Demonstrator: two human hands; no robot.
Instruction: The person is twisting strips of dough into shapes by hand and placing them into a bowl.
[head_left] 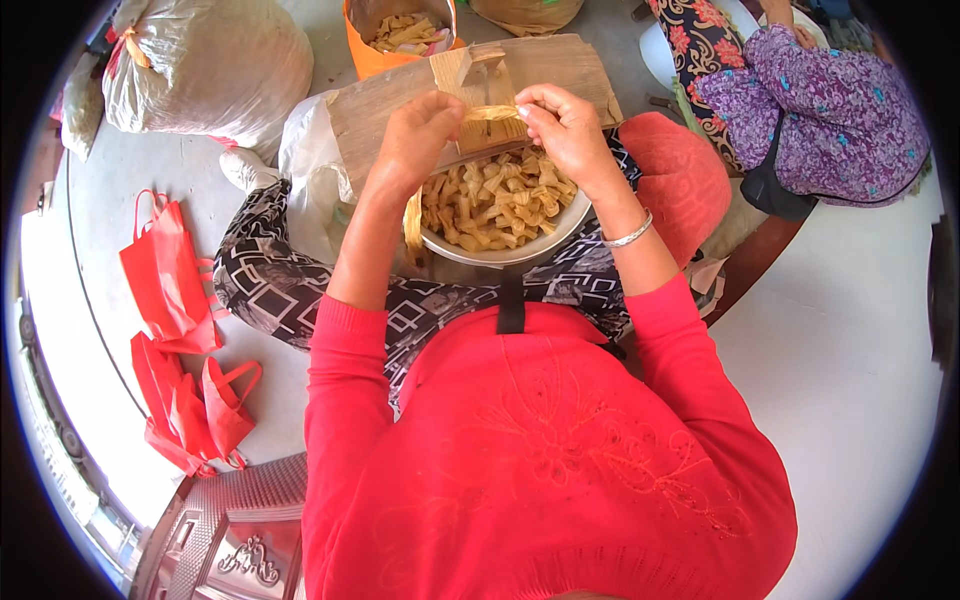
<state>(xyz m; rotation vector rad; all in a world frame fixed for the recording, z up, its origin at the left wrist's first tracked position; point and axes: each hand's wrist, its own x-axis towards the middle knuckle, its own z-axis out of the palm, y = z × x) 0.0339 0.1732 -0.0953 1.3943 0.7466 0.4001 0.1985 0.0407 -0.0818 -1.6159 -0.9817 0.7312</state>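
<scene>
The left hand (428, 128) and right hand (560, 122), both nearly closed, pinch a yellow strip (492, 113) at opposite ends, apparently to make it straight over the wooden board (368, 122).

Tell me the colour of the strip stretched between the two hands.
The strip is golden yellow, seen best in the head view.

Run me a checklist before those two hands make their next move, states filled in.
1. Left hand gripping the yellow strip: ok, at its left side.
2. Right hand gripping it: ok, at its right side.
3. Strip above the wooden board: ok.
4. Board steady: cannot tell, its supports are hidden.
5. Bowl on the board's near side: ok, yellowish pieces inside.
</scene>
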